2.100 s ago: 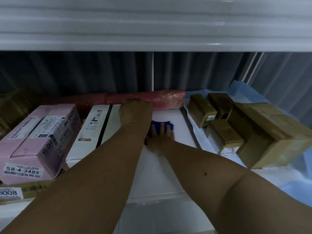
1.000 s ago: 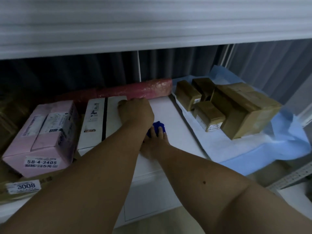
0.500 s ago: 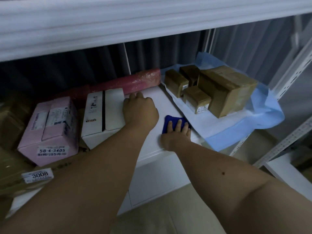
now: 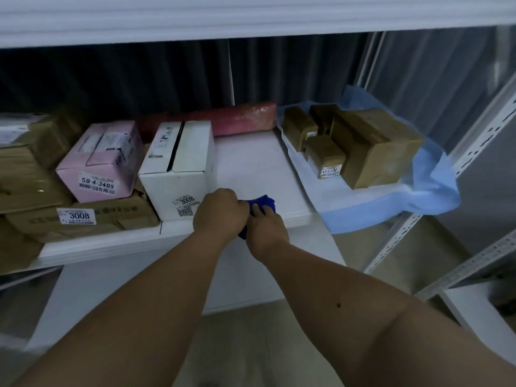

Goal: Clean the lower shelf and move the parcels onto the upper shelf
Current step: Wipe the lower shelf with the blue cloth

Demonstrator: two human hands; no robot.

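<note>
Two bare forearms reach up from the bottom of the frame and meet at the front edge of the lower shelf [image 4: 251, 169], near the centre. The left hand [image 4: 220, 216] is curled into a loose fist with its knuckles against a blue cloth [image 4: 262, 203]; the right hand [image 4: 266, 227] pinches the same cloth from the other side, fingers closed on it. The cloth is bunched between both hands, just at the shelf lip.

Immediately left of the hands stands a white box [image 4: 178, 169] labelled 3008, its front flush with the edge. Further left a pink box [image 4: 100, 160] rests on flattened brown cartons [image 4: 83, 219], one also marked 3008. A bare white strip of shelf runs back from the hands, between the white box and a blue sheet [image 4: 418, 196] at centre right that droops over the shelf's front edge. On that sheet sit several brown parcels [image 4: 371, 146], touching one another. At the back, a red wrapped roll [image 4: 243, 117] lies along the dark rear panel. The upper shelf [image 4: 251, 18] spans the top of the frame.
</note>
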